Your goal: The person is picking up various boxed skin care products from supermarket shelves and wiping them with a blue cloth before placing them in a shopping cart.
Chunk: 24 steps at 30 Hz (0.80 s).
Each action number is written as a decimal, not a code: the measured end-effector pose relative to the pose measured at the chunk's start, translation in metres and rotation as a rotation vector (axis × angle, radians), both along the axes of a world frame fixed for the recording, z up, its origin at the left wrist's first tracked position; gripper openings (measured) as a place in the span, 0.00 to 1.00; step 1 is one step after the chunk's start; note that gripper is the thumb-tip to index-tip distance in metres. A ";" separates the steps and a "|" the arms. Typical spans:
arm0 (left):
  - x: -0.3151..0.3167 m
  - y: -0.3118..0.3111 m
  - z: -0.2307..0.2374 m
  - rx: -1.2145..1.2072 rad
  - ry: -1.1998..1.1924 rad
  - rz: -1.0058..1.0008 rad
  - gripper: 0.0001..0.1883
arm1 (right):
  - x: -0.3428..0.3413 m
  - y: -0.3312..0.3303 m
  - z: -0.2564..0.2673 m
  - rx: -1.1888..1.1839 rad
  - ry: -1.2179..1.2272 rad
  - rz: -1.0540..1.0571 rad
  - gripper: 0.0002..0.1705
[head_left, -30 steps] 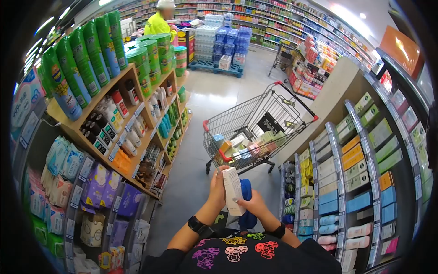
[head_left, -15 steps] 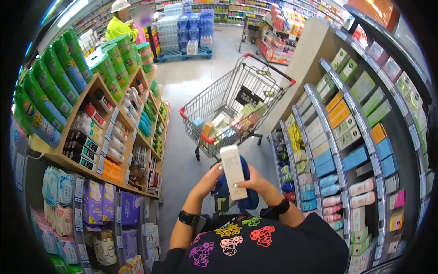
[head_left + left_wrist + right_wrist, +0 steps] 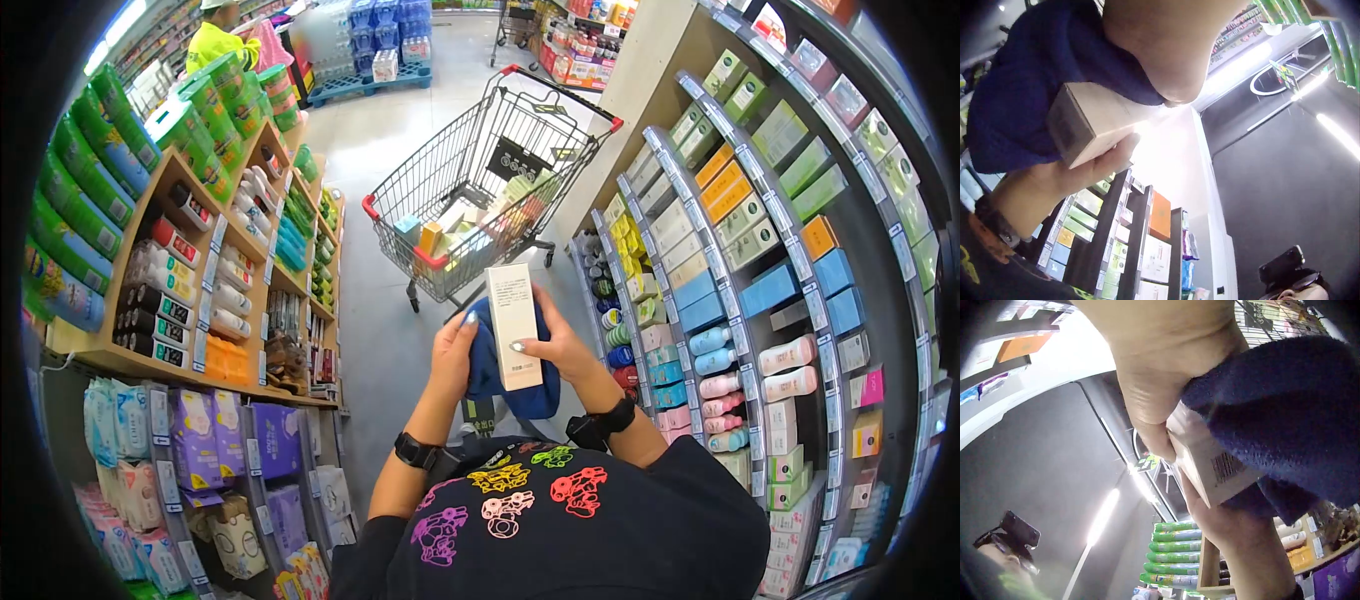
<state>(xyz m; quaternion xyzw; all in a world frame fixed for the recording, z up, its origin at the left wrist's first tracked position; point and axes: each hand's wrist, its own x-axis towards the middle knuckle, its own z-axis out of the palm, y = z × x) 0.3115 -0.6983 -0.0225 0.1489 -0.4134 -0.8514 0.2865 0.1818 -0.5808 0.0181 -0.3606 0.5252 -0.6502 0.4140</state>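
Observation:
In the head view my right hand (image 3: 562, 345) grips a tall cream box (image 3: 514, 325) with small print, its thumb across the front. A dark blue cloth (image 3: 540, 398) lies behind and around the box. On its left side my left hand (image 3: 453, 352) holds the cloth, thumb up, with the other fingers mostly hidden. The left wrist view shows one end of the box (image 3: 1094, 122) against the blue cloth (image 3: 1016, 94). A barcode shows on the box (image 3: 1216, 469) in the right wrist view.
A wire shopping cart (image 3: 480, 190) holding several small boxes stands ahead. Stocked shelves (image 3: 215, 385) line the left; more shelves (image 3: 735, 250) with boxes and bottles line the right. Farther off are a person in a yellow jacket (image 3: 210, 42) and stacked bottle packs (image 3: 375, 35).
The head view has shifted, so the cart appears farther left and higher. The box, slanted earlier, stands more upright in view. My left hand has moved from the box's side onto the cloth.

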 end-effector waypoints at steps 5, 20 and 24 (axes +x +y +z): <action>-0.005 0.001 0.003 -0.135 -0.047 0.042 0.16 | 0.008 -0.005 -0.013 0.103 0.034 -0.004 0.44; -0.019 0.009 0.041 -1.192 -0.368 0.184 0.13 | -0.018 -0.034 -0.055 -0.068 -0.571 -0.071 0.21; -0.015 0.008 0.045 -1.315 -0.372 0.066 0.13 | -0.024 -0.036 -0.065 -0.071 -0.653 -0.017 0.30</action>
